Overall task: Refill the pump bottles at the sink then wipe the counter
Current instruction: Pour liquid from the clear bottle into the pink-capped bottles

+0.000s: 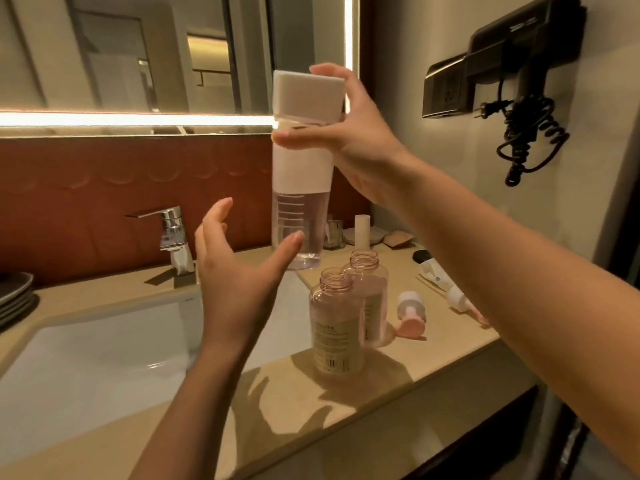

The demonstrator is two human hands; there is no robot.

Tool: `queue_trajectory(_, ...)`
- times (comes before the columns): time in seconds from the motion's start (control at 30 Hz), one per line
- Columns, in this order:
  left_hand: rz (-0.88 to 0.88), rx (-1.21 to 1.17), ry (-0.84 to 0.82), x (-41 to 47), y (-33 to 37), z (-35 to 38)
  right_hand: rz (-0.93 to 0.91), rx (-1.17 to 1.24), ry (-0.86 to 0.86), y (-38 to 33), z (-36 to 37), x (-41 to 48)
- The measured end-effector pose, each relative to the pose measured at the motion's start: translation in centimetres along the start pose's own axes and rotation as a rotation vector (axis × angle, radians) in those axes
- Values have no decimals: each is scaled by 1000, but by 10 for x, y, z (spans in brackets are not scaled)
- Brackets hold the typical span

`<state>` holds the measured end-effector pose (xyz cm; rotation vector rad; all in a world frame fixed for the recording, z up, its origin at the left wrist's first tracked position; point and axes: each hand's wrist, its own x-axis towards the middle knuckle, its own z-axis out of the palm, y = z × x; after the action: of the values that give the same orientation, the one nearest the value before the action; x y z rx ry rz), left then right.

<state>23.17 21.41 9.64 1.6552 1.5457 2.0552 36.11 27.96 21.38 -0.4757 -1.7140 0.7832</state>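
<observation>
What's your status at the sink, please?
Right hand grips tall bottle by cap, aloft. Left hand open near its base. Pink bottles uncapped, pumps beside.

Bare forearms (519,289), bare hands (left (239,282), right (360,147)), short nails

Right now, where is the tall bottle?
Head view, centre: the tall bottle is held up by the right hand, between the tap and two pink bottles.

Clear plastic refill bottle (300,188), 2 pinkish translucent pump bottles (337,322), chrome faucet (173,233), glossy stone counter (311,410).
</observation>
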Motion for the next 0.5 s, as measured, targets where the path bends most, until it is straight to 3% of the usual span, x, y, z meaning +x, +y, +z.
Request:
queue_trajectory(0.33, 52, -212, -163, 8, 29, -55, -2, 101, -318, -23, 61, -41)
queue_trajectory(0.43, 39, -165, -170, -1, 19, -67, -13, -21, -391, -20, 70, -47)
queue_trajectory(0.5, -12, -116, -126, -11, 12, -70, -38, -228, -460, -22, 70, -49)
